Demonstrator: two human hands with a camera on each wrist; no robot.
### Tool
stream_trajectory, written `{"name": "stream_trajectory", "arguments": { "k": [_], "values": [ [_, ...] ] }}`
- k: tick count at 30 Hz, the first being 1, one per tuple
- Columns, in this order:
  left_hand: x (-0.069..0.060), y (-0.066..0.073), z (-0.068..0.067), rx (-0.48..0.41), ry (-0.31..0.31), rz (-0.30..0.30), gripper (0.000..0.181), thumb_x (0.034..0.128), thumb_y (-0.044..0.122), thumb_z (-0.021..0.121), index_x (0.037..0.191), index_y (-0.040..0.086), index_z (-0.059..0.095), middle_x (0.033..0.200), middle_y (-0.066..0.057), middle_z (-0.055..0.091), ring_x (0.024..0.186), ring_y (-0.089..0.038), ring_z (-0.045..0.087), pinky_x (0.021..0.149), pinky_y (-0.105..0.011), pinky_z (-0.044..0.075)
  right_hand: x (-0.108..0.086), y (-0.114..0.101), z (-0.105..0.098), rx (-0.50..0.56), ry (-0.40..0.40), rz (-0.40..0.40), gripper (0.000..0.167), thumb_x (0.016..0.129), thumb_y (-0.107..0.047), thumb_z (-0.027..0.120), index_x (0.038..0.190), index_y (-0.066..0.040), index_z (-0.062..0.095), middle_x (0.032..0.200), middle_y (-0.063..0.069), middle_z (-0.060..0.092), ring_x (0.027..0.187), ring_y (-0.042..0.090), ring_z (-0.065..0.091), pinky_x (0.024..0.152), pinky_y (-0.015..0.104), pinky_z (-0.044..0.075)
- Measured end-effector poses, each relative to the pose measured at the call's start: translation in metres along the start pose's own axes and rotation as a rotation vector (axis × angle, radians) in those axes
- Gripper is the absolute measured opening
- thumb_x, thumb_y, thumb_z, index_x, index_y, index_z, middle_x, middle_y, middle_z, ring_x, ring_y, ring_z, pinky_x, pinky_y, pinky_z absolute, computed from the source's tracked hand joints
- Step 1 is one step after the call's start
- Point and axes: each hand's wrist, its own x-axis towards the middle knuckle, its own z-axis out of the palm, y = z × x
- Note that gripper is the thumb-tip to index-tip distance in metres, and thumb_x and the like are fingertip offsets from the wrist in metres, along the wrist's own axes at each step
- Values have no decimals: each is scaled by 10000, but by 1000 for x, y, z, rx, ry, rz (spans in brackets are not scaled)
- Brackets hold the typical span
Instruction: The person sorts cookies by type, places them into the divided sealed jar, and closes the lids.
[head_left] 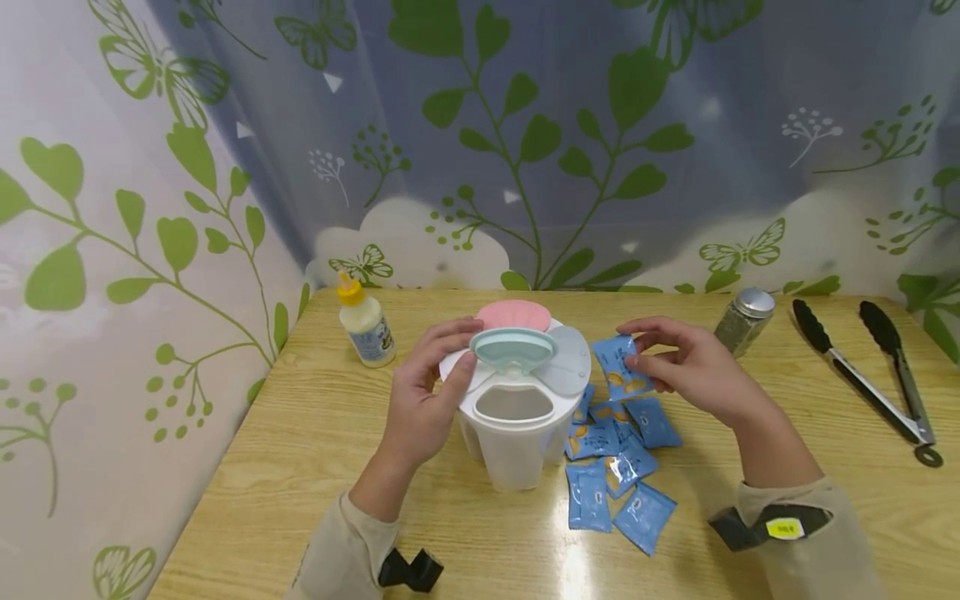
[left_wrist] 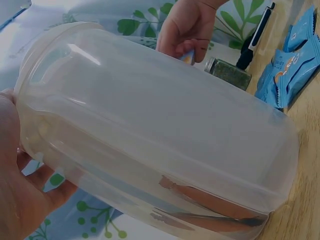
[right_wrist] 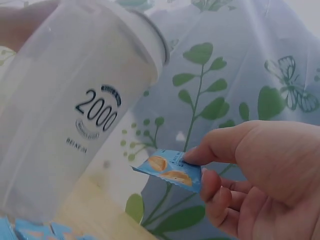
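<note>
A translucent plastic storage container [head_left: 512, 454] stands on the table, with a white, pink and mint-green sectioned lid [head_left: 570, 358]. The mint flap [head_left: 513, 348] is raised behind an opening at the front. My left hand [head_left: 431, 396] grips the lid's left edge, its thumb on top; in the left wrist view its fingers reach round the container's upper end. To the right, my right hand [head_left: 693, 371] pinches a blue snack packet [head_left: 621, 367] between thumb and fingers, above the table in the right wrist view [right_wrist: 172, 169]. Several similar blue packets [head_left: 588, 497] lie beside the container.
A bottle with a yellow cap [head_left: 367, 325] stands at the back left. At the back right is a glass jar [head_left: 742, 322] with a metal lid and dark-green contents. Spread tongs [head_left: 873, 396] with black tips lie farther right. A leaf-patterned curtain [head_left: 540, 150] hangs behind the table.
</note>
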Motion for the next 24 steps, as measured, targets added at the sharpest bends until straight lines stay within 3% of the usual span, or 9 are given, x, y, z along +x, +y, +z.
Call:
{"name": "stream_trajectory", "arguments": {
  "k": [8,15,24],
  "values": [
    [0,0,0,1,-1,-3,196,957,8,560,1111,-56,663,1299,-177,612,1307,-230,540,1057,-326,491,-10,-17,-3,95,45,-114,291,949,-58,654,1238,-43,633,978,-68,628,567,116,495,550,272,464],
    [-1,0,0,3,4,-3,198,959,9,555,1112,-58,663,1295,-176,614,1300,-228,543,1060,-343,490,-18,-32,-5,205,86,-155,254,928,7,655,1173,-61,666,946,-54,645,584,127,495,530,302,403],
    [0,-1,0,5,5,13,199,951,-8,562,1115,-56,664,1298,-181,614,1293,-228,550,1063,-336,490,-28,-48,-1,274,111,-192,254,916,40,654,1156,-43,665,905,-40,636,604,138,498,544,296,393]
  ]
}}
